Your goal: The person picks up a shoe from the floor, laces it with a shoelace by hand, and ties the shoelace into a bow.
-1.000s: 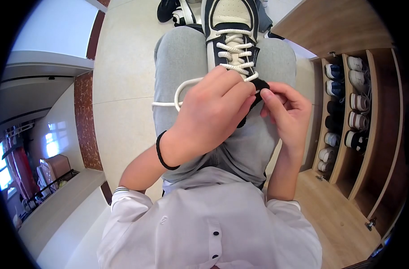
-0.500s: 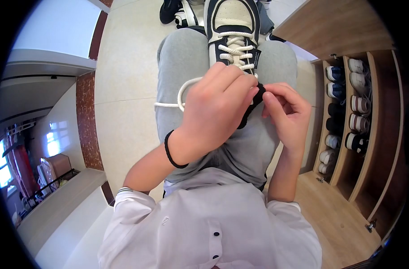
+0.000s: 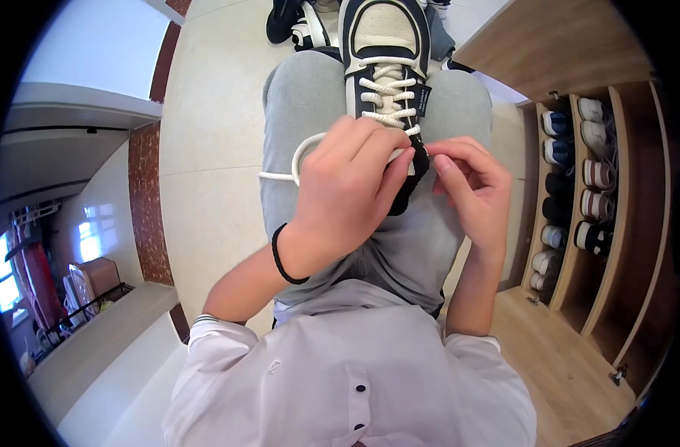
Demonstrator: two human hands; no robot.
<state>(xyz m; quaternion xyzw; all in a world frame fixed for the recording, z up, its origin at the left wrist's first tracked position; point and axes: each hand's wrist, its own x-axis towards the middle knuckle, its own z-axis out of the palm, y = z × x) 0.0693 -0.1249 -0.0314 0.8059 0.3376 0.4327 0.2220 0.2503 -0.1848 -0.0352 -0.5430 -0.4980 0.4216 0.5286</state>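
A cream-and-black sneaker (image 3: 385,33) rests on my lap between the grey trouser legs, toe pointing away from me. Its thick white shoelace (image 3: 388,99) crisscrosses the tongue, and a loose end loops out to the left. My left hand (image 3: 349,182) covers the upper eyelets, its thumb and forefinger pinched on the lace. At the right side of the black collar (image 3: 407,195), my right hand (image 3: 475,182) has its thumb and forefinger close together at the edge. Whatever sits between those fingertips is too small to make out.
On the right stands an open wooden shoe cabinet (image 3: 619,246) holding several pairs of shoes, its door panel (image 3: 563,350) lowered. More shoes (image 3: 299,22) lie on the tiled floor (image 3: 206,134) ahead. A white ledge (image 3: 109,335) runs along the left.
My left hand has shifted slightly left and down, uncovering more of the lacing and the lace in its pinch. My right fingertips have moved a little left along the collar edge.
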